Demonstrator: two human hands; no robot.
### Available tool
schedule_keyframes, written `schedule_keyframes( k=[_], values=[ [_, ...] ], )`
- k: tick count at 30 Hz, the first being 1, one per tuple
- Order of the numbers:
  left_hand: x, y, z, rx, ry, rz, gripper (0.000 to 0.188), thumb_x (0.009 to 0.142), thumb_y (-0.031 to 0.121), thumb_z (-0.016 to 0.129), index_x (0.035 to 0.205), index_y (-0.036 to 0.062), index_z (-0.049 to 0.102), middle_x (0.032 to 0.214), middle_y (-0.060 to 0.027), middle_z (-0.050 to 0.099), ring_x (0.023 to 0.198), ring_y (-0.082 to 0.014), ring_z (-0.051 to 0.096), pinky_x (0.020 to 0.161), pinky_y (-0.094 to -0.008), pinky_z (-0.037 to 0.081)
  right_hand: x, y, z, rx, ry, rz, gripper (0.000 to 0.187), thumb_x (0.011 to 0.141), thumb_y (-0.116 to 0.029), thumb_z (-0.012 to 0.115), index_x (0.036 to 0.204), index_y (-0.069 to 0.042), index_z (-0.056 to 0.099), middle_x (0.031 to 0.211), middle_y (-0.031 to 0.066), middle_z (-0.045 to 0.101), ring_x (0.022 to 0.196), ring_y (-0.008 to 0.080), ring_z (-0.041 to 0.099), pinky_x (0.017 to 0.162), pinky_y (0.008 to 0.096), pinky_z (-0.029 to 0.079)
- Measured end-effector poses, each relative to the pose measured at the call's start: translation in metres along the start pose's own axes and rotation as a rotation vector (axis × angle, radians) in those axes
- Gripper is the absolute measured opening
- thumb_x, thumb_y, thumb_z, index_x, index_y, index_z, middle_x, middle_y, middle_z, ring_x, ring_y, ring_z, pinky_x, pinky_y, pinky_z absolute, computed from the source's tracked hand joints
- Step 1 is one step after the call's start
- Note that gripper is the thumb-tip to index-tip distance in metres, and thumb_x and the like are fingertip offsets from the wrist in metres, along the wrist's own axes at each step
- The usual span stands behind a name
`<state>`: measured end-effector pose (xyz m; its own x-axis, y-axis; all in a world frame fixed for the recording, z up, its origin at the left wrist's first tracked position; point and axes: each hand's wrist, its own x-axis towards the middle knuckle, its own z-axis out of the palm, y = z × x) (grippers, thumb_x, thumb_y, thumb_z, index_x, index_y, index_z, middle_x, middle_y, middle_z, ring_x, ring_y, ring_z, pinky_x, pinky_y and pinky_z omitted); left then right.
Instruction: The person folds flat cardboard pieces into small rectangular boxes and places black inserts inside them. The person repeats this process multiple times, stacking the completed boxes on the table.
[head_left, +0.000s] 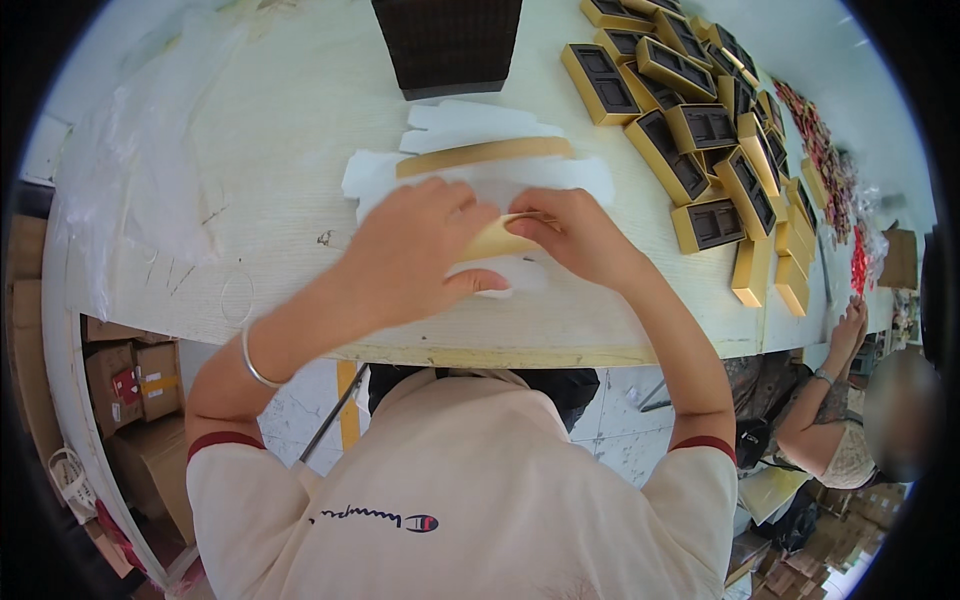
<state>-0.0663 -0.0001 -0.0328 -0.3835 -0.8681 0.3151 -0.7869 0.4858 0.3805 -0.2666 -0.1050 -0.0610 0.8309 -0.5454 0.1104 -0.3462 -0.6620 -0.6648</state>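
A gold card piece (484, 241), bent up like a box side, is between my two hands over the table. My right hand (582, 236) pinches its right end between thumb and fingers. My left hand (415, 245) lies across its left part, fingers curled over the far edge and thumb stretched below; the palm hides much of the piece. Beyond my hands, a long gold strip (485, 155) rests on white cut-out sheets (375, 175), partly overlapping. Farther back stands a dark stack (448, 45) of black pieces.
Many gold boxes with black inserts (683, 155) are heaped at the right. Clear plastic film (125, 170) covers the table's left side. Cardboard boxes (145, 385) sit on a shelf below left. At the far right, a person (825, 420) works near small red items (859, 258).
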Motion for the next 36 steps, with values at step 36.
schedule_keyframes(
  k=[36],
  values=[
    [0.041,-0.080,-0.003,-0.201,-0.191,-0.290,0.015,0.086,0.010,0.061,0.097,-0.0002,0.063,0.085,-0.0103,0.060,0.073,-0.0203,0.055,0.066,-0.0307,0.045,0.012,-0.030,0.024,-0.784,0.126,-0.478,0.017,0.072,-0.009,0.062,0.087,-0.007,0.056,0.083,0.0022,0.055,0.076,0.0178,0.054,0.067,0.0283,0.041]
  ],
)
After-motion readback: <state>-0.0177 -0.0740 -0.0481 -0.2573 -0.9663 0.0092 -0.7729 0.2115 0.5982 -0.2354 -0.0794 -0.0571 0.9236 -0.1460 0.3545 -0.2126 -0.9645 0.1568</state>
